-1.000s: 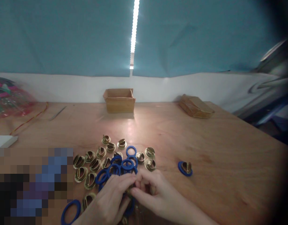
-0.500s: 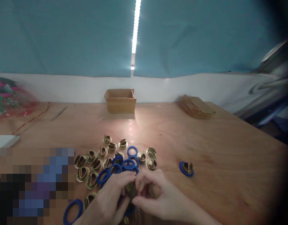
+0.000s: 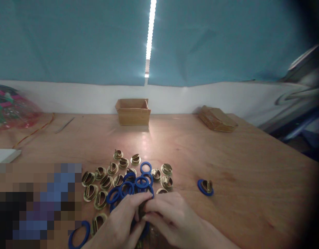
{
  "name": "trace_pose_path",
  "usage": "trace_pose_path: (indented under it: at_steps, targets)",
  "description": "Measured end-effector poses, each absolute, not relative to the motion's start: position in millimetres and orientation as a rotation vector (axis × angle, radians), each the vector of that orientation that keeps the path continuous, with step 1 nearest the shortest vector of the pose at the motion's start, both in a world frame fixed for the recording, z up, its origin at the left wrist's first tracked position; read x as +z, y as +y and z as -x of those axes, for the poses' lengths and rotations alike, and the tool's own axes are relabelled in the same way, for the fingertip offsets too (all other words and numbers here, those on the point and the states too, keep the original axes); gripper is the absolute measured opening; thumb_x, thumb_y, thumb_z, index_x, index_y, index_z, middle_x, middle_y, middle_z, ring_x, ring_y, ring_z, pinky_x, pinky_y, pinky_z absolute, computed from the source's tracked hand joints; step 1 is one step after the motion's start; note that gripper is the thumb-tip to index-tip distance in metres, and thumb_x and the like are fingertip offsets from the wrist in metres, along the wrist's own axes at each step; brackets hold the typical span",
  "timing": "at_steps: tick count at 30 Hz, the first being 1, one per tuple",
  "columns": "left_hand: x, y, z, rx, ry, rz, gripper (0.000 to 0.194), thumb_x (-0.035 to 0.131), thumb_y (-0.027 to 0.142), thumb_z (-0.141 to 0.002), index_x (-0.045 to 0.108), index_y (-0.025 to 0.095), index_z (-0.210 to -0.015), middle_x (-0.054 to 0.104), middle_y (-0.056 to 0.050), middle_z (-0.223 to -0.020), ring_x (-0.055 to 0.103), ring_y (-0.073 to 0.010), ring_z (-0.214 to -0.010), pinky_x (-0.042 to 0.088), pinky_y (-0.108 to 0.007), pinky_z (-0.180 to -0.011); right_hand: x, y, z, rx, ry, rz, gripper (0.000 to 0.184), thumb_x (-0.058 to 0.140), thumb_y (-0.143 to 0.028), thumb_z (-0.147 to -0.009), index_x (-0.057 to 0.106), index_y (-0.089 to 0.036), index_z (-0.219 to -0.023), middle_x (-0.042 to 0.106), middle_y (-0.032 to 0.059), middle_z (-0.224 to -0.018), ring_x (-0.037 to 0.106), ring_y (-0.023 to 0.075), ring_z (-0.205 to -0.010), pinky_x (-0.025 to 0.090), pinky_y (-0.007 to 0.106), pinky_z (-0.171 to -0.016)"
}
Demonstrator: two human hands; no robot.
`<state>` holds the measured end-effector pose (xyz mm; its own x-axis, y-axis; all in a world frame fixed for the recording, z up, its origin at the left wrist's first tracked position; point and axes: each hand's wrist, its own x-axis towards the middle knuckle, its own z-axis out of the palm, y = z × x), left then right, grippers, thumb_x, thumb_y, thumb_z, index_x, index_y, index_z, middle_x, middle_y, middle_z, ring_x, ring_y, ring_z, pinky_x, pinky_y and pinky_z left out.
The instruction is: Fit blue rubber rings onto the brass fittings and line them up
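My left hand and my right hand meet at the front of the table, both closed. Their fingertips pinch a brass-coloured metal fitting, mostly hidden behind the fingers. Just beyond them lies a loose pile of blue rings. Round brass-coloured fittings, each with a raised cup and a bar, are spread around the pile. Off to the right sits a fitting with a blue ring around its base. Beside my left wrist lies another blue ring.
An open cardboard box stands at the back, with a folded brown carton to its right. A clear bag with coloured contents, a thin strip and a white device are on the left. A blurred-out patch covers the lower left.
My right hand's fingers have closed in toward my left, and the metal fitting between them shows less. A fitting behind my right hand has come into view.
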<state>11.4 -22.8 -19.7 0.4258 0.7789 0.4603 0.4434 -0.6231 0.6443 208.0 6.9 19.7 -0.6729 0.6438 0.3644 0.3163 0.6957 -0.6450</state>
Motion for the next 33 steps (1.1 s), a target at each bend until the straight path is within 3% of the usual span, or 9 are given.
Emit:
trace_pose_path:
  at_steps: [7, 11, 18, 24, 29, 33]
  targets:
    - [-13.8, -21.0, -13.3, 1.088, 1.053, -2.365, 0.044, 0.054, 0.011, -0.091, 0.046, 0.015, -0.135, 0.071, -0.011, -0.111, 0.072, -0.0171, -0.086, 0.06, -0.026, -0.084, 21.7, 6.7, -211.6, 0.441, -2.343, 0.776, 0.025, 0.041, -0.018, -0.098, 0.061, -0.019, -0.083, 0.064, 0.0039, -0.067, 0.055, 0.0154, -0.056, 0.041, 0.027, -0.053]
    - [-10.7, -20.3, -15.0, 1.102, 1.096, -2.364, 0.043, 0.054, 0.013, -0.091, 0.047, 0.016, -0.134, 0.073, -0.008, -0.098, 0.069, -0.0144, -0.067, 0.061, -0.024, -0.072, 21.5, 8.1, -213.4, 0.567, -2.264, 0.769, 0.017, 0.045, -0.014, -0.094, 0.057, -0.019, -0.083, 0.063, 0.0028, -0.068, 0.054, 0.0146, -0.057, 0.041, 0.026, -0.054]
    - [-8.6, -23.3, -15.4, 1.105, 1.124, -2.338, 0.045, 0.056, 0.015, -0.089, 0.048, 0.016, -0.133, 0.069, -0.004, -0.08, 0.063, -0.0132, -0.057, 0.06, -0.023, -0.063, 26.5, 10.2, -213.5, 0.734, -2.121, 0.814, 0.011, 0.05, -0.012, -0.092, 0.059, -0.019, -0.091, 0.065, 0.0003, -0.071, 0.059, 0.012, -0.059, 0.044, 0.022, -0.055]
    - [1.6, -20.9, -14.4, 1.221, 1.225, -2.2, 0.033, 0.052, 0.013, -0.092, 0.053, 0.017, -0.124, 0.069, -0.003, -0.086, 0.059, -0.0088, -0.052, 0.056, -0.017, -0.053, 39.3, 26.9, -229.4, 0.422, -1.853, 1.187, 0.015, 0.056, -0.019, -0.093, 0.059, -0.02, -0.078, 0.06, -0.0019, -0.062, 0.054, 0.0111, -0.051, 0.042, 0.022, -0.052]
    - [7.3, -17.8, -13.0, 1.271, 1.148, -2.258, 0.025, 0.05, 0.004, -0.089, 0.059, 0.017, -0.109, 0.072, -0.006, -0.091, 0.068, -0.0123, -0.069, 0.059, -0.018, -0.067, 45.0, 44.5, -248.3, 0.081, -1.783, 1.435, 0.017, 0.057, -0.027, -0.092, 0.058, -0.021, -0.076, 0.054, -0.0044, -0.054, 0.048, 0.0107, -0.045, 0.038, 0.023, -0.05]
    - [8.7, -16.1, -13.6, 1.285, 1.043, -2.34, 0.024, 0.05, 0.001, -0.087, 0.06, 0.015, -0.103, 0.073, -0.006, -0.085, 0.072, -0.014, -0.077, 0.059, -0.019, -0.073, 48.0, 51.7, -258.5, 0.133, -1.921, 1.549, 0.021, 0.054, -0.029, -0.091, 0.055, -0.021, -0.071, 0.053, -0.0044, -0.052, 0.049, 0.0116, -0.045, 0.035, 0.023, -0.049]
